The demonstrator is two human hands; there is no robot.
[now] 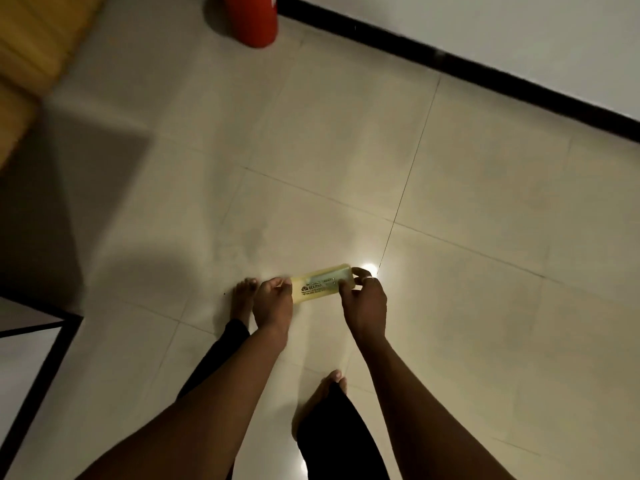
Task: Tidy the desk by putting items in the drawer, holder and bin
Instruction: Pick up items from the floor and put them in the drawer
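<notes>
A long pale yellow box (320,283) with dark printed lettering is held level in front of me, above the tiled floor. My left hand (273,303) pinches its left end. My right hand (364,299) grips its right end, thumb on the near side and fingers curled over the far edge, with a ring on one finger. No desk, drawer, holder or bin appears in this view.
A red cylinder (251,19) stands on the cream tile floor (346,150) at the top. A wooden surface (31,53) fills the upper left. A white wall with black skirting (485,74) runs along the upper right. A black-framed white panel (31,344) sits at the left edge. My bare feet are below.
</notes>
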